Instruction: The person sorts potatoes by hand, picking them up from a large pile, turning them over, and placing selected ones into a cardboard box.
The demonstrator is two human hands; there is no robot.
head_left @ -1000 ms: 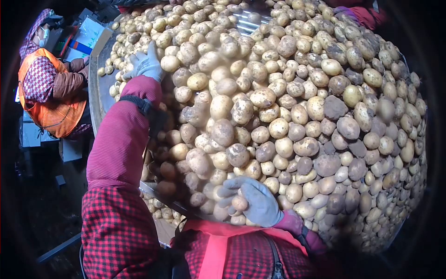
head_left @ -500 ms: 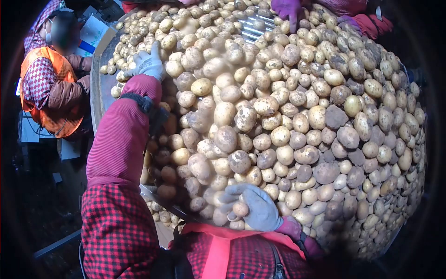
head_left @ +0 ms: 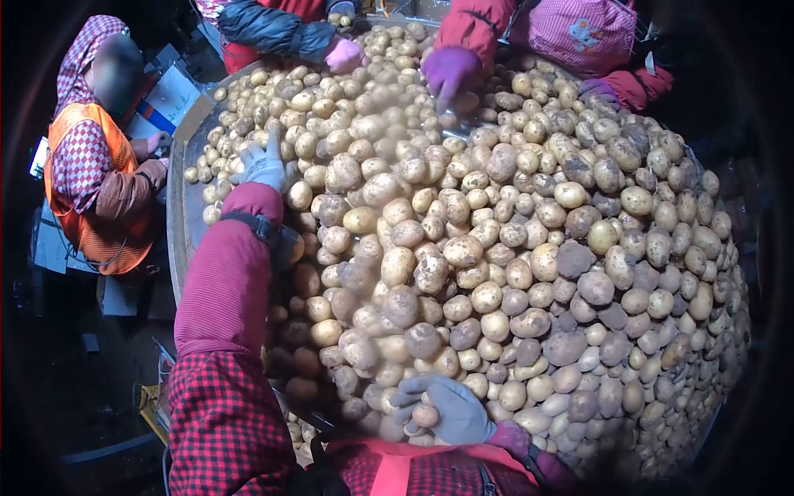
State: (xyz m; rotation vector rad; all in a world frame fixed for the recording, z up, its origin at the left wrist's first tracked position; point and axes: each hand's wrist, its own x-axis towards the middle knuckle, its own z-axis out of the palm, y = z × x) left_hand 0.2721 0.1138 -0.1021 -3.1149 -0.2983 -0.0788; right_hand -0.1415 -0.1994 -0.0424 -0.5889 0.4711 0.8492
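A large heap of potatoes [head_left: 399, 266] spreads before me, many with soil on them. My left hand [head_left: 265, 168], in a grey glove, stretches to the heap's left side, its fingers extended and apart among the potatoes. I see no potato gripped in it. Close to my body, my right hand [head_left: 453, 411], also gloved in grey, has its fingers curled round a small potato [head_left: 425, 415]. Several dark, rough lumps [head_left: 574, 259] lie among the potatoes right of the middle.
Across the heap, co-workers' hands in a purple glove [head_left: 451, 73] and a pink glove [head_left: 345, 55] touch potatoes. A person in an orange vest [head_left: 99, 198] stands left, beyond the table's rim [head_left: 176, 236]. Cardboard [head_left: 194, 118] sits at the far left edge.
My view has shifted, showing more of the far side. The co-worker's purple glove has moved nearer, over the slatted metal patch. My left hand's fingers have shifted slightly; my right keeps the small potato.
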